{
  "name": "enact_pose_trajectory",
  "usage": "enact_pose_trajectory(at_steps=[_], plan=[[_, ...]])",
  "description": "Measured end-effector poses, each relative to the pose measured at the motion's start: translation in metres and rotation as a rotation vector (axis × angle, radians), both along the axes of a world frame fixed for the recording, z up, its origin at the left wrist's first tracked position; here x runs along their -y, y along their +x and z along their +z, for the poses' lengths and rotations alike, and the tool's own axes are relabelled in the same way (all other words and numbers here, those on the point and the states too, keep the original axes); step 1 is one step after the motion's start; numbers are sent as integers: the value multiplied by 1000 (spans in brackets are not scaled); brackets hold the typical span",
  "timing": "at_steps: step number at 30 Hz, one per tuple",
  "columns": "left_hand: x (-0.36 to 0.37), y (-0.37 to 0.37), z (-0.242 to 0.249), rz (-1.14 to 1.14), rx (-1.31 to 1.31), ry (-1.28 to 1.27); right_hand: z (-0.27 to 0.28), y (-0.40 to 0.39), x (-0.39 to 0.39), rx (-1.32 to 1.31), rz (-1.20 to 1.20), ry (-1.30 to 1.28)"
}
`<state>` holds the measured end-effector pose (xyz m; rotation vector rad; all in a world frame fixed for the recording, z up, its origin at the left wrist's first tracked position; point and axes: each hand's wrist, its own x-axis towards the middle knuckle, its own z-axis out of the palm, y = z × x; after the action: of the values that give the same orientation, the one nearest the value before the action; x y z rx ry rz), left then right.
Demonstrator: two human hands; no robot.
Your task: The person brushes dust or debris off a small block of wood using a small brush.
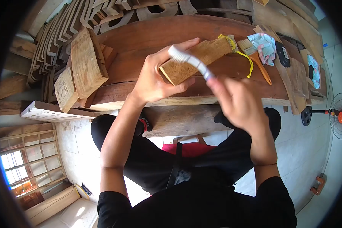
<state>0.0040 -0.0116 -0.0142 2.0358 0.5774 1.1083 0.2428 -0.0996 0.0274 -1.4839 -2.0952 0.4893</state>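
Observation:
My left hand [155, 78] grips the near end of a wooden block [195, 62], thumb below and fingers behind it. The block is held tilted above the reddish-brown wooden bench [136, 41], its far end up to the right. My right hand [239, 102] is closed around the handle of a slim white brush [195, 62], shaped like a toothbrush and blurred by motion. The brush head lies across the block's near end in this view, close to my left fingers.
A yellow cord [250, 68], an orange-handled paintbrush [261, 68], a crumpled patterned cloth [264, 47] and a black device [282, 55] lie on the right. Wooden blocks [88, 64] stand at the left, with curved wooden pieces behind. A fan [338, 114] stands at far right.

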Motion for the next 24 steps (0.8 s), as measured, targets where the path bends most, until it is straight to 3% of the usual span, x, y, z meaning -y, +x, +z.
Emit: enact_pose_trajectory(at_steps=[2, 3, 5, 6, 9, 10, 13, 15, 17, 20, 23, 24], plan=[[1, 0, 0, -9, 25, -69, 1, 3, -5, 22, -71, 15], [1, 0, 1, -12, 35, -99, -2, -1, 3, -37, -18, -46], [-1, 0, 1, 20, 31, -9, -18, -12, 8, -23, 113, 157], [-1, 0, 1, 23, 21, -12, -13, -9, 6, -37, 107, 76], [2, 0, 1, 7, 51, -111, -2, 5, -10, -103, -66, 70], [2, 0, 1, 9, 54, -92, -3, 6, -5, -6, -76, 5], [-2, 0, 2, 17, 31, -47, -6, -10, 6, -27, 103, 81], [2, 1, 2, 27, 23, -122, 9, 3, -1, 48, -72, -154], [3, 1, 0, 56, 50, -64, -1, 4, -4, 13, -87, -18], [-1, 1, 1, 23, 56, -48, -6, -9, 13, 2, 151, 10], [2, 1, 2, 33, 57, -170, 11, 3, -5, -34, -85, -157], [5, -1, 0, 86, 24, -192, 6, 6, -8, -37, -81, -44]])
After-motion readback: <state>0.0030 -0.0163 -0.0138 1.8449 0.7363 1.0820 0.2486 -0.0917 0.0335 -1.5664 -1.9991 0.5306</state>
